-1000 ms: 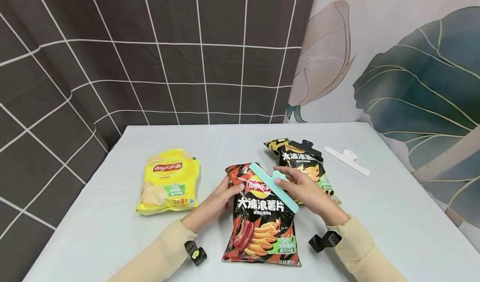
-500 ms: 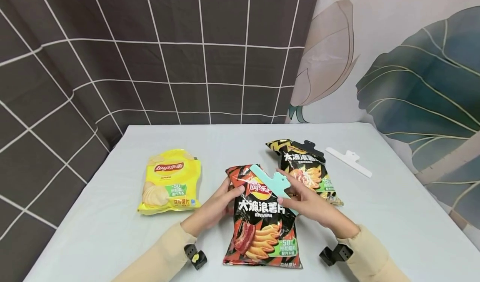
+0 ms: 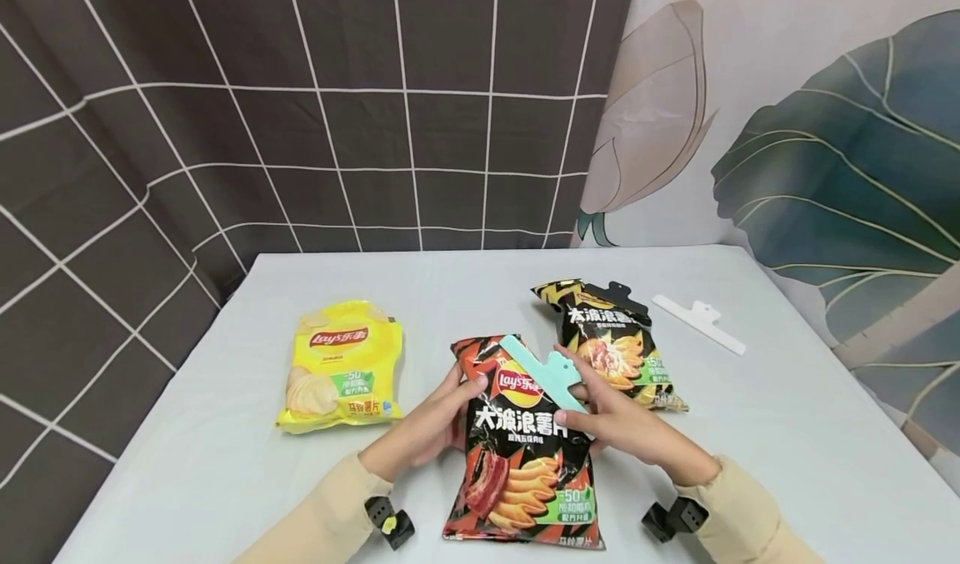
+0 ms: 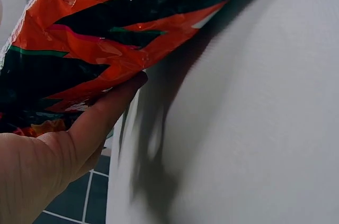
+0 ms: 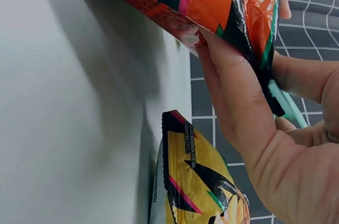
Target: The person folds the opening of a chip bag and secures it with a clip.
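Observation:
A red-and-black bag of potato chips [image 3: 517, 472] lies in front of me in the head view, its top tilted away. A mint-green bag clip [image 3: 542, 371] sits slantwise across its upper right corner. My left hand [image 3: 433, 421] grips the bag's left edge, thumb on the front and fingers underneath. On the other edge my right hand [image 3: 626, 422] holds the bag just by the clip's lower end, its thumb on the front. The right wrist view shows fingers [image 5: 238, 86] under the bag and the clip's end [image 5: 288, 105] beside the thumb.
A yellow bag of chips [image 3: 341, 368] lies to the left. Behind my right hand is a black-and-yellow chip bag [image 3: 607, 335] with a black clip [image 3: 617, 299] on its top. A white clip [image 3: 701, 322] lies farther right on the table [image 3: 457, 289].
My right hand has slid from the clip's handle down to its lower end and the bag's right edge. The left hand keeps its hold; the bag has hardly moved.

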Motion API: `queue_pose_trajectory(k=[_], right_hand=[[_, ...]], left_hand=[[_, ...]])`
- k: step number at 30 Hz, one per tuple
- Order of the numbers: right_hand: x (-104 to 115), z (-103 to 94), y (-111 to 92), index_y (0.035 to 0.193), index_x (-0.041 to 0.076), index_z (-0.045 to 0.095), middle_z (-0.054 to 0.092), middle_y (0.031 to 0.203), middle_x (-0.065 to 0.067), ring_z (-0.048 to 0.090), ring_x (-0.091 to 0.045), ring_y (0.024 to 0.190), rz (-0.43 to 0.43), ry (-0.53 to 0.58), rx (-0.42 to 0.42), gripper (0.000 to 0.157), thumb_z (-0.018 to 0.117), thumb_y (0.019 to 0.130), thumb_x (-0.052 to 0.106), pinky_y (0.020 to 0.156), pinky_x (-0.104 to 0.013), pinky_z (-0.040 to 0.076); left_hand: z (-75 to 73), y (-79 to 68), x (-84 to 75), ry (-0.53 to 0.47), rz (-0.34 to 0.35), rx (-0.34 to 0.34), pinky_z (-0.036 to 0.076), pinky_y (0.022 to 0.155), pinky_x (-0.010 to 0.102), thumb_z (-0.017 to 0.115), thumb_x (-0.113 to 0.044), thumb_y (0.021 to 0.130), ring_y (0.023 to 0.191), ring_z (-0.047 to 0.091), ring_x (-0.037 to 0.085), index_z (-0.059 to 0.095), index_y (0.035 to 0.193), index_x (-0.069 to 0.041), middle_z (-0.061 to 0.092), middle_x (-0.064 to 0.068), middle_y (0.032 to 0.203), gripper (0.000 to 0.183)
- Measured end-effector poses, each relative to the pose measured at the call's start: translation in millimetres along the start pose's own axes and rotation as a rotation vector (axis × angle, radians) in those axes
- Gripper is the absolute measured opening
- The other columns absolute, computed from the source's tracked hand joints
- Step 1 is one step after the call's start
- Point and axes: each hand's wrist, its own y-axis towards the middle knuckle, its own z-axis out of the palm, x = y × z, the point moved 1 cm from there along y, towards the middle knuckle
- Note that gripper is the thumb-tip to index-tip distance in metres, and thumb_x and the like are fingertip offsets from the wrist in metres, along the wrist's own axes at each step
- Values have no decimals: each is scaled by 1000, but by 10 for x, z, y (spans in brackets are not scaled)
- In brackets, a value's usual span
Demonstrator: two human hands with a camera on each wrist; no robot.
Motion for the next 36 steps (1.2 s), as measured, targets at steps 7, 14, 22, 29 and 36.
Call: queue_pose_trajectory(k=[7,14,22,29,36], right_hand=[[58,14,46,155,34,4,57,117,-23,57,-18,67,11,-49,-47,85,63,93,26,48,-42,54],[149,-30,148,155,32,3,56,119,-23,61,-21,77,-7,-22,-36,85,61,94,24,46,-43,52],[208,-70,293,156,23,4,50,134,-30,65,-22,81,-36,23,-51,84,61,94,19,45,-38,50],[271,-138,474,155,12,5,48,138,-29,64,-20,83,4,53,-138,82,60,95,16,46,-33,50],[296,-189,677,154,8,4,43,140,-30,56,-19,64,49,12,-179,82,60,95,18,51,-33,52]], left_hand=[[-41,-1,-45,13,-11,-7,53,85,50,43,-43,100,113,60,31,10,151,-37,47,24,141,61],[-101,21,-158,54,-18,-45,55,80,50,43,-48,98,111,61,28,11,151,-39,50,23,139,62],[-183,63,-250,61,-11,-105,51,90,51,41,-51,99,122,55,33,9,153,-35,47,23,142,65],[-225,158,-353,65,49,-312,41,104,55,53,-39,97,130,45,36,9,153,-25,41,20,140,73],[-269,222,-414,74,72,-398,43,99,58,54,-22,95,128,43,38,15,151,-19,35,20,142,67]])
